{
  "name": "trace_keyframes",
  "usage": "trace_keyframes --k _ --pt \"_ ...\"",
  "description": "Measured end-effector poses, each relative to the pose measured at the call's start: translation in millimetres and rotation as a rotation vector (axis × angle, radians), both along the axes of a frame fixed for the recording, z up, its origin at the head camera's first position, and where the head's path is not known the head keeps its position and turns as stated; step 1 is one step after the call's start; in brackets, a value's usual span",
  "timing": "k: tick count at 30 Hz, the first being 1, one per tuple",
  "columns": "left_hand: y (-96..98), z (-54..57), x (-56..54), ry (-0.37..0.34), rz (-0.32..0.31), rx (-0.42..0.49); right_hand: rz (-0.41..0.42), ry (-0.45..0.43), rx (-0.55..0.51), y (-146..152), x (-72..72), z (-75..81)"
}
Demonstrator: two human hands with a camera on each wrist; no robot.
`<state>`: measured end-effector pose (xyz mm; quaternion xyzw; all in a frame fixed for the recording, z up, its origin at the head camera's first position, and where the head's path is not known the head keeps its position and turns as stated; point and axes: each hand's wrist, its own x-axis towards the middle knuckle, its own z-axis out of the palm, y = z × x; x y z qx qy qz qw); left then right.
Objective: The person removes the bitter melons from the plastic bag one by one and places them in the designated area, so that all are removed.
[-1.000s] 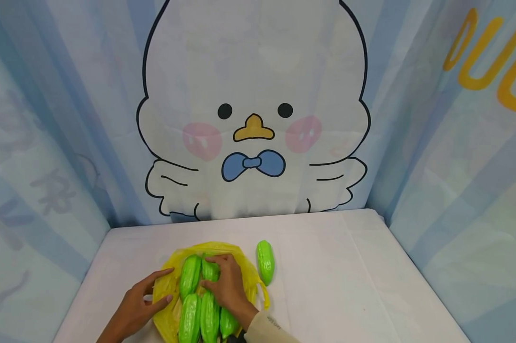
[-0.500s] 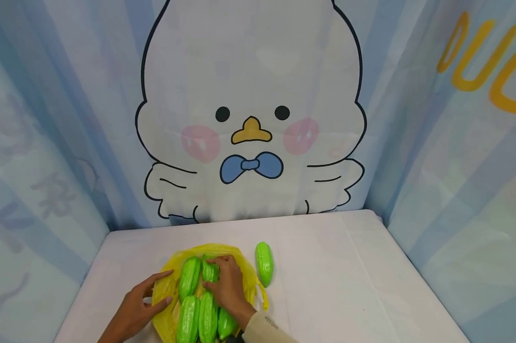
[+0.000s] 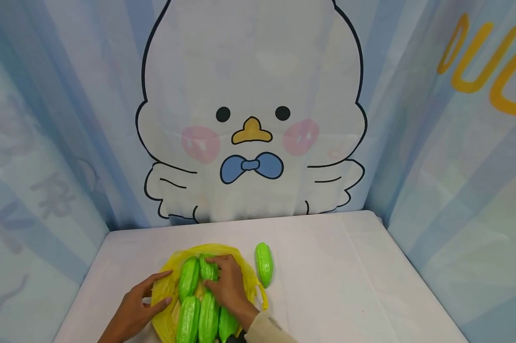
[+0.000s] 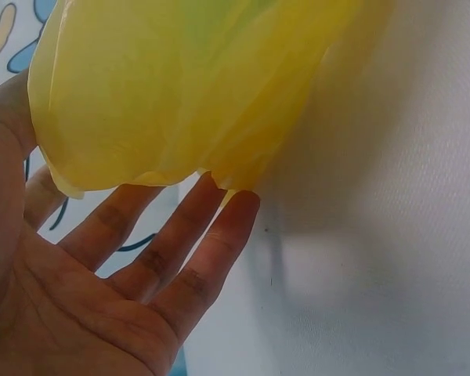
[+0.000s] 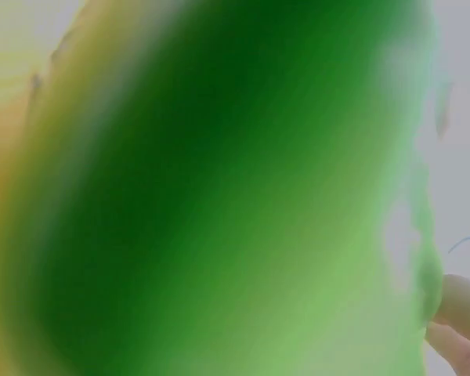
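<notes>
A yellow plastic bag (image 3: 165, 281) lies on the table with its mouth spread, holding several glossy green ridged gourds (image 3: 188, 317). My right hand (image 3: 230, 283) reaches over the bag and grips the upper middle gourd (image 3: 208, 269) between thumb and fingers. In the right wrist view a gourd (image 5: 243, 196) fills most of the frame, blurred, with fingertips at its right edge. At the bag's left rim, my left hand (image 3: 140, 305) touches the plastic, thumb and forefinger spread apart. The left wrist view shows its fingers (image 4: 207, 274) fairly straight against the yellow film (image 4: 172, 102).
One more green gourd (image 3: 264, 265) lies on the white table (image 3: 352, 286), just right of the bag and near its loop handle (image 3: 263, 296). A curtain (image 3: 258, 71) with a cartoon duck stands behind the table, and printed cloth hangs on both sides.
The gripped gourd's upper end has shifted slightly left in my right hand. My left hand stays at the bag's rim. The head view has tilted a little.
</notes>
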<state>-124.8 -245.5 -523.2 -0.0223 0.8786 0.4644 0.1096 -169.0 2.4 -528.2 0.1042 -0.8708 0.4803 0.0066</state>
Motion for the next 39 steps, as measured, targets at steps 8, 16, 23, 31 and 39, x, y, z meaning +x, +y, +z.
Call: trace_keyframes --k 8,16,23,31,39 --pt "0.5 1.2 -0.7 -0.011 0.016 -0.019 0.036 -0.073 -0.088 3.0 0.4 11.9" --pt "1.1 1.4 0.4 -0.005 0.022 -0.015 0.037 -0.088 -0.129 5.6 5.1 15.6" --pt "1.5 3.4 1.7 0.002 0.016 -0.006 0.05 -0.146 -0.173 11.2 12.6 19.7" --pt "1.1 4.7 2.0 0.004 0.012 -0.011 0.071 -0.18 -0.269 20.0 20.9 27.6" --pt "-0.9 1.6 1.5 0.011 0.001 0.009 0.076 -0.169 -0.332 30.0 26.5 34.4"
